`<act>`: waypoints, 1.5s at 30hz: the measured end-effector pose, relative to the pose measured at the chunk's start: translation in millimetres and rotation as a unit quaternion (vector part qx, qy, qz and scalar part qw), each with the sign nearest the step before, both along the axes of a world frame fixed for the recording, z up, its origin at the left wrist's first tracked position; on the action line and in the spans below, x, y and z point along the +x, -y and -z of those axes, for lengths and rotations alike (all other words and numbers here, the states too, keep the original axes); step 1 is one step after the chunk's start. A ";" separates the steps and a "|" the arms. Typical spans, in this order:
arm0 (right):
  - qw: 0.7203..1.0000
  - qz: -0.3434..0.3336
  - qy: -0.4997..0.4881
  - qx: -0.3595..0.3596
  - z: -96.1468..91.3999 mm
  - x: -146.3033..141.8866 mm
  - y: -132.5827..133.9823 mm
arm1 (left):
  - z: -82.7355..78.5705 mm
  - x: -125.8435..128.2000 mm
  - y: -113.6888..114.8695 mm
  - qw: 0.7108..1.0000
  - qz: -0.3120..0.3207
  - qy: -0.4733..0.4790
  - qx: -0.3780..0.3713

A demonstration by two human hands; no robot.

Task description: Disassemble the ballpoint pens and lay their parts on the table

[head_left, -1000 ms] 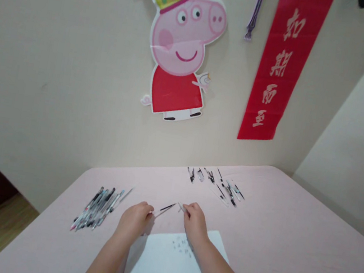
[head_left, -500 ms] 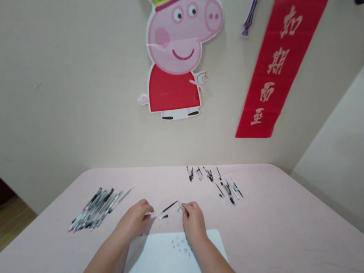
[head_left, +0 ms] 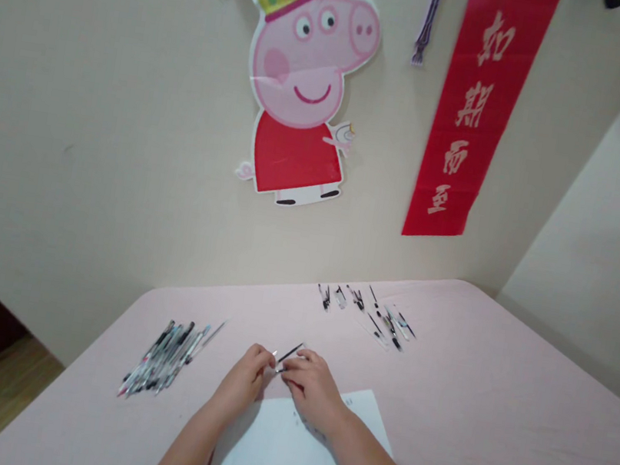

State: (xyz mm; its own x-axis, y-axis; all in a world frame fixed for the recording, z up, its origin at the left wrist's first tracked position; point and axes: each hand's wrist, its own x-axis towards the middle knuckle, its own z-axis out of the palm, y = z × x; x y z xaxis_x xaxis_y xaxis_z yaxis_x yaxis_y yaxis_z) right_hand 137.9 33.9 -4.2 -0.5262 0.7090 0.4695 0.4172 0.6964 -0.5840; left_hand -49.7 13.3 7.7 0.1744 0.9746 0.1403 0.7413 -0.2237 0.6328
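My left hand (head_left: 246,377) is closed in a pinch, with a small whitish tip showing at its fingers; what that belongs to is hidden. Beside it, my right hand (head_left: 315,393) pinches a small dark piece like a pen cap (head_left: 281,370) between thumb and fingers. Just beyond both hands, a dark pen refill (head_left: 289,353) lies slantwise on the pink cloth. The fingertips of the two hands nearly meet. Under the right wrist lies a white paper sheet (head_left: 282,454) with small dark marks, partly covered by the hand.
A pile of pens (head_left: 166,359) lies to the left on the pink-covered table (head_left: 490,430). Toward the wall are several sorted pen parts (head_left: 389,326), caps and refills. A pig cutout (head_left: 307,92) and a red banner (head_left: 471,124) hang on the wall.
My left hand has moved right, toward the middle. My right hand has shifted left and closer, and its fingers are now on the small dark piece that lay on the cloth.
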 end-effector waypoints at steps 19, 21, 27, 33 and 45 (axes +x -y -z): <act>0.996 0.093 -0.014 -0.003 5.3 1.3 -2.8 | 7.3 8.8 -1.6 0.995 -0.072 -0.044 0.055; 0.990 0.138 -0.015 -0.006 6.3 3.1 -4.7 | 12.3 5.7 -3.4 0.993 -0.080 -0.050 0.074; 0.971 0.234 0.012 -0.043 10.9 8.1 -10.5 | 20.3 1.1 -4.7 0.992 -0.078 -0.061 0.074; 0.979 0.192 -0.020 -0.071 11.6 4.6 -10.2 | 20.7 -0.3 -6.2 0.996 -0.066 -0.023 0.056; 0.993 0.087 -0.023 -0.077 6.7 -3.2 1.4 | 16.8 16.9 -0.9 0.998 -0.001 0.065 0.002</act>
State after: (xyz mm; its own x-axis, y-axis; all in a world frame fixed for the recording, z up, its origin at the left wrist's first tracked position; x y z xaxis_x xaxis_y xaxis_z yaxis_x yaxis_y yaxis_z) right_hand 134.7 32.5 -10.8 -0.3691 0.8531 0.3688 0.4935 0.5162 -0.7000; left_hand -32.8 14.1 -9.1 0.1517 0.9746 0.1646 0.6537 -0.2238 0.7229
